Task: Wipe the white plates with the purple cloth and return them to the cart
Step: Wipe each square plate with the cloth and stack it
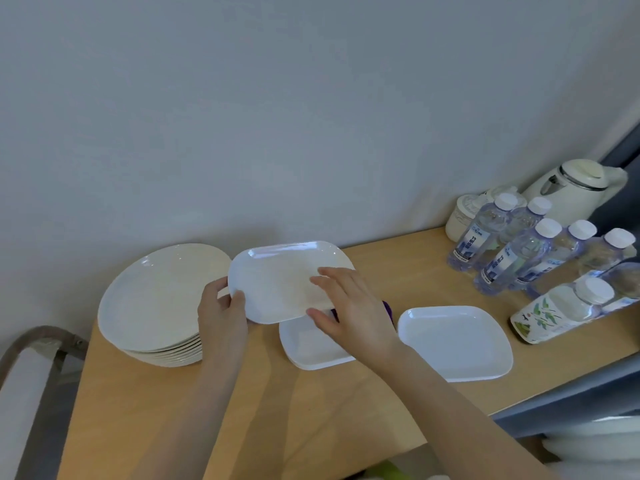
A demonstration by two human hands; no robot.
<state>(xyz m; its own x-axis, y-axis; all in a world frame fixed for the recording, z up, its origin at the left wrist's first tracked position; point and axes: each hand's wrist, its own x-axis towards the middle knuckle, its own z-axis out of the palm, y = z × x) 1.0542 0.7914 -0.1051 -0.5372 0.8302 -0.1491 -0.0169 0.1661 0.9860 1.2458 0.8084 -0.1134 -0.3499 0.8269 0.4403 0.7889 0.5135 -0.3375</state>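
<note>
Currently the white rectangular plate (277, 282) is held tilted above the bench (242, 410), its lower edge over a second plate (311, 344) lying flat beneath. The left hand (221, 317) pinches its 9 o'clock rim, thumb on top and fingers (216, 285) curled behind. The right hand (349, 306) lies over the 4 o'clock corner with fingers spread and nearly straight; the purple cloth (388, 308) shows only as a sliver under that hand, and whether the hand grips it cannot be told. A third plate (457, 341) rests flat at 3 o'clock. Judged stiff, light and smooth, probably slippery at the glossy face; the raised rim is the sound hold. Stacked round plates (156, 299) stand at 9 o'clock; water bottles (519, 251) and a kettle (575, 188) at 2 o'clock.
</note>
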